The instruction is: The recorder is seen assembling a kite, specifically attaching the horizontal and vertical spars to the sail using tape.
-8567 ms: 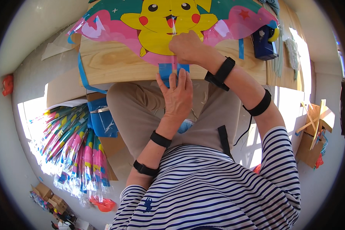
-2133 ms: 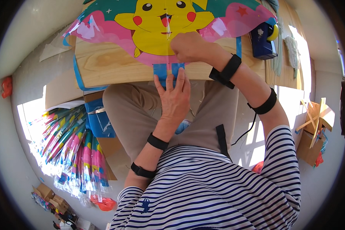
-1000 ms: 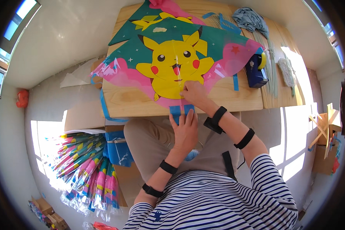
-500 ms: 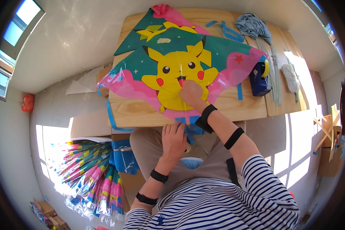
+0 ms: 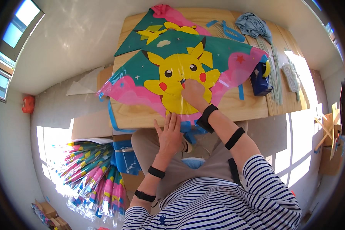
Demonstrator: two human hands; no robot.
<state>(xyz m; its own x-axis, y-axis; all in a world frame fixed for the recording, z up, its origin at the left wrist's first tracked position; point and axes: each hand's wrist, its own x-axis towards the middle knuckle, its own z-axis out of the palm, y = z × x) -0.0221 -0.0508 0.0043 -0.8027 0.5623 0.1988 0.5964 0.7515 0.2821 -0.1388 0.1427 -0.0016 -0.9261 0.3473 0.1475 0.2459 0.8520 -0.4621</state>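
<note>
A kite point(image 5: 149, 99) in green, pink and yellow, printed with a big-eared cartoon creature, lies spread over the near part of the wooden table. My right hand point(image 5: 194, 93) is closed, knuckles up, against the middle of the kite by the creature's mouth; what its fingers grip is hidden. At the kite's lower edge, by the table's front, my left hand point(image 5: 170, 135) lies with fingers stretched and thumb apart, the fingertips touching the sheet. Blue strips point(image 5: 189, 127) hang between the two wrists. A second kite point(image 5: 172, 16) of the same print lies partly underneath, farther back.
On the table's right stand a blue tape dispenser point(image 5: 261, 79), thin pale rods point(image 5: 276, 73) and a clear plastic packet point(image 5: 291, 77). A grey-blue cloth point(image 5: 253, 26) lies at the back. Left of my legs is a heap of bagged kites point(image 5: 92, 165) beside cardboard point(image 5: 90, 127).
My left hand has moved up onto the kite's lower edge, and its fingers have spread. The kite has shifted slightly to the right and toward me. My right hand stays closed at its middle.
</note>
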